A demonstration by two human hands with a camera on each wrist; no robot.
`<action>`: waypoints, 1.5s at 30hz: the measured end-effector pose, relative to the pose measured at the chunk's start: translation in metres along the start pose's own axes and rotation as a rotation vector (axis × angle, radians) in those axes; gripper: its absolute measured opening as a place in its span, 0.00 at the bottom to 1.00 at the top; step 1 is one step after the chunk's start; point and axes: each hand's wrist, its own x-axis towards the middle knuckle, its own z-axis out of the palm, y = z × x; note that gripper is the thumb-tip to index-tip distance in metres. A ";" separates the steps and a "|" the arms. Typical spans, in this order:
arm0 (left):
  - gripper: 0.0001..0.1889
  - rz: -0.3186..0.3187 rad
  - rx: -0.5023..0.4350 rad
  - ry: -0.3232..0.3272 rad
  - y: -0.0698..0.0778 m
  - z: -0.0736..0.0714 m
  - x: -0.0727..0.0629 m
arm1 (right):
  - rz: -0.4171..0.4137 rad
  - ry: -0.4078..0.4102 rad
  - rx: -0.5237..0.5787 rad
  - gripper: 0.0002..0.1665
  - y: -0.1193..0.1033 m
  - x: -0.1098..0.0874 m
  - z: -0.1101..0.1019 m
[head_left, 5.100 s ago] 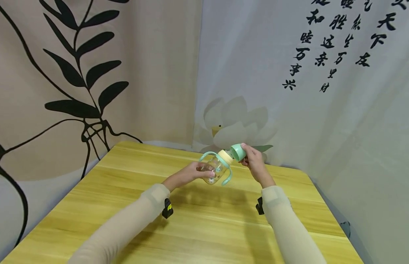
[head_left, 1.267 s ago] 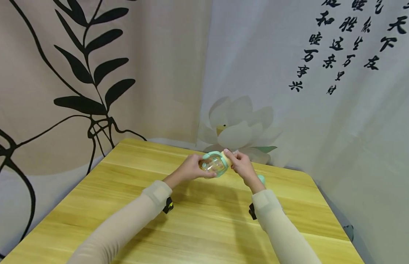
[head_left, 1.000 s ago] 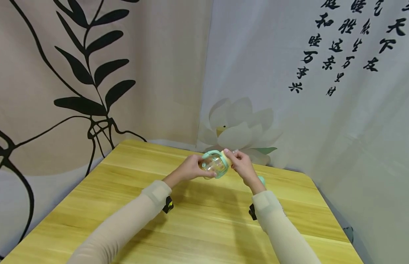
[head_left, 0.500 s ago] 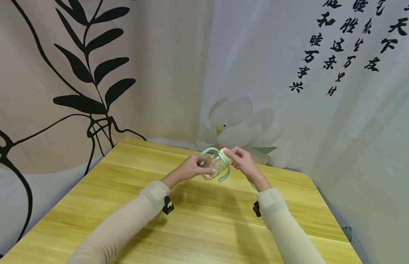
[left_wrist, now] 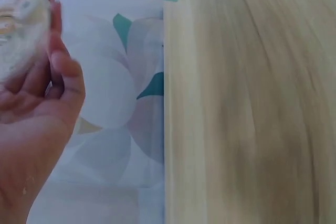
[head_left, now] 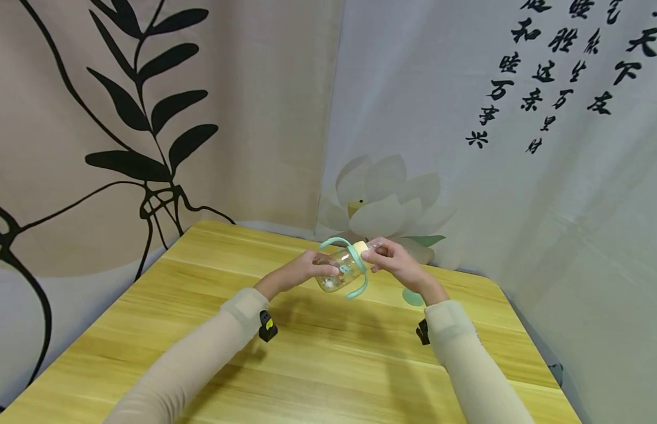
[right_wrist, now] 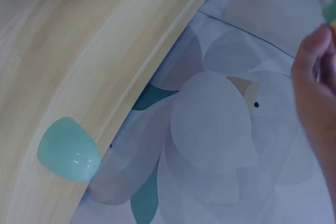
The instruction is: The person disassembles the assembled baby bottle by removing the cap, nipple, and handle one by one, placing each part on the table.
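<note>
Clear feeding bottle (head_left: 339, 275) held up over the wooden desk (head_left: 328, 365), tilted, base low on the left, top end high on the right. Left hand (head_left: 301, 272) wraps the body near the base, thumb across the near side. Right hand (head_left: 396, 262) is narrowed at the top end, thumb just by the pale yellow collar (head_left: 360, 247), fingers about the clear teat; exact contact hidden by the fingers.

Collar seated on the bottle, mint two-handled ring (head_left: 357, 259) just below it. Mint dome cap (head_left: 412, 297) off, on the desk beyond the right wrist, near the far edge in the right wrist view; whether rim-down, can't tell.

Step in hand, my reading: work on the collar and teat with the cap set aside. Loosening or tightening, can't say from this.

Next move seems to call for a firm left hold on the smooth body, right grip squarely on the collar rather than the soft teat, and a turn along the bottle's axis. Handles may foul the right fingers.
</note>
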 end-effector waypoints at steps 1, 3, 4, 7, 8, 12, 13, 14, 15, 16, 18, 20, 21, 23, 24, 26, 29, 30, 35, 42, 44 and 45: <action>0.32 0.008 -0.029 -0.020 0.001 -0.001 -0.001 | -0.005 -0.021 -0.010 0.20 -0.001 -0.001 -0.002; 0.33 0.024 -0.080 -0.063 0.000 -0.004 -0.002 | -0.018 -0.069 -0.029 0.23 -0.005 -0.003 -0.005; 0.33 0.031 -0.103 -0.085 -0.001 -0.005 -0.003 | -0.025 -0.096 -0.031 0.25 -0.008 -0.004 -0.007; 0.31 0.027 -0.150 -0.125 -0.004 -0.007 -0.004 | -0.039 -0.163 -0.045 0.31 -0.014 -0.006 -0.009; 0.30 0.020 -0.150 -0.131 -0.005 -0.008 -0.005 | -0.043 -0.181 -0.043 0.33 -0.016 -0.006 -0.009; 0.31 -0.008 -0.106 -0.121 -0.007 -0.008 -0.006 | -0.034 -0.205 -0.046 0.36 -0.017 -0.006 -0.009; 0.32 -0.016 -0.081 -0.115 -0.007 -0.008 -0.007 | -0.029 -0.205 -0.052 0.36 -0.017 -0.006 -0.009; 0.32 -0.026 -0.064 -0.107 -0.008 -0.008 -0.006 | -0.024 -0.205 -0.055 0.37 -0.016 -0.007 -0.009; 0.33 -0.036 -0.045 -0.097 -0.007 -0.008 -0.007 | -0.020 -0.204 -0.061 0.38 -0.015 -0.007 -0.010; 0.34 -0.048 -0.024 -0.088 -0.006 -0.007 -0.007 | -0.017 -0.199 -0.072 0.39 -0.015 -0.007 -0.011; 0.35 -0.072 0.025 -0.067 -0.004 -0.006 -0.007 | -0.013 -0.191 -0.096 0.43 -0.014 -0.008 -0.013; 0.36 -0.081 0.069 -0.053 -0.002 -0.005 -0.005 | 0.001 -0.172 -0.119 0.49 -0.014 -0.009 -0.016; 0.36 -0.081 0.100 -0.043 -0.001 -0.004 -0.004 | 0.011 -0.156 -0.129 0.52 -0.014 -0.009 -0.018; 0.37 -0.073 0.149 -0.024 -0.002 -0.003 -0.002 | 0.041 -0.112 -0.146 0.54 -0.014 -0.010 -0.020; 0.36 -0.066 0.164 -0.013 -0.003 -0.003 -0.001 | 0.064 -0.083 -0.156 0.53 -0.013 -0.010 -0.020; 0.33 -0.051 0.180 0.008 -0.005 -0.002 0.001 | 0.111 -0.022 -0.180 0.48 -0.010 -0.010 -0.021; 0.26 -0.010 0.201 0.036 -0.009 0.001 0.002 | 0.206 0.049 -0.192 0.42 -0.004 -0.011 -0.020; 0.25 0.008 0.226 0.045 -0.011 0.003 0.003 | 0.245 0.062 -0.182 0.42 -0.001 -0.011 -0.019; 0.29 0.047 0.387 0.125 -0.013 0.011 0.006 | 0.389 0.024 -0.080 0.47 0.015 -0.011 -0.013; 0.41 0.032 0.471 0.189 -0.014 0.015 0.009 | 0.411 0.014 0.058 0.38 0.034 -0.008 -0.003; 0.42 0.034 0.481 0.186 -0.015 0.015 0.007 | 0.394 0.008 0.070 0.35 0.035 -0.007 -0.002; 0.42 0.034 0.484 0.183 -0.016 0.014 0.007 | 0.384 0.003 0.066 0.34 0.035 -0.006 -0.001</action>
